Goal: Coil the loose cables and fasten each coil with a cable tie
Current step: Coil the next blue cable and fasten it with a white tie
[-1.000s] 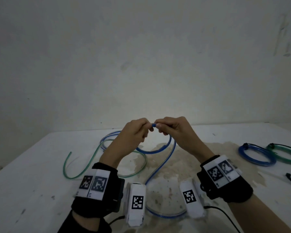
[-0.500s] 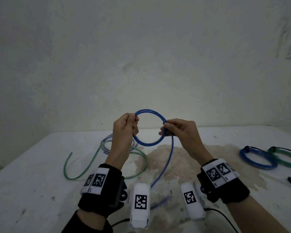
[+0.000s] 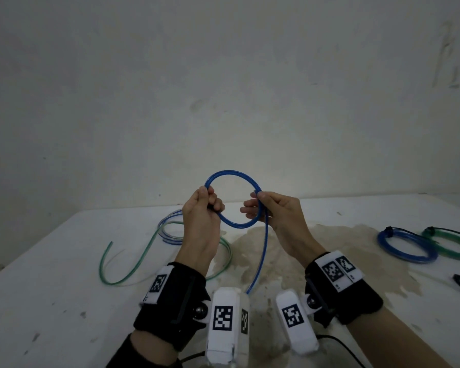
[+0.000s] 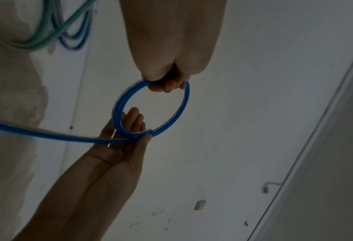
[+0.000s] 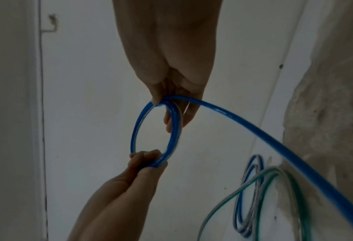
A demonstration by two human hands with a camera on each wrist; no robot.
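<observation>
Two hands on one glossy blue plastic-sheathed cable (image 3: pixel 233 200), held up above the table. My left hand (image 3: pixel 201 212) has its fingers curled tight round the near-left side of the loop; my right hand (image 3: pixel 270 211) pinches the crossing point between thumb and fingers, where the free tail drops away toward the table. About two turns formed, by the look of the wrist views.

To do this step well, I judge: keep the left grip fixed as anchor, feed the tail through the right pinch, lay each new turn flush against the last, match the loop size. Slack pinch risks the coil springing open.

Surface: white tabletop (image 3: pixel 51 301), scuffed, with a broad tan stain in the middle. Loose green and blue cables (image 3: pixel 168 229) lie beyond my left wrist. Far right, a tied blue coil (image 3: pixel 406 248) touching a tied green coil (image 3: pixel 454 244). Bare, marked pale wall behind.
</observation>
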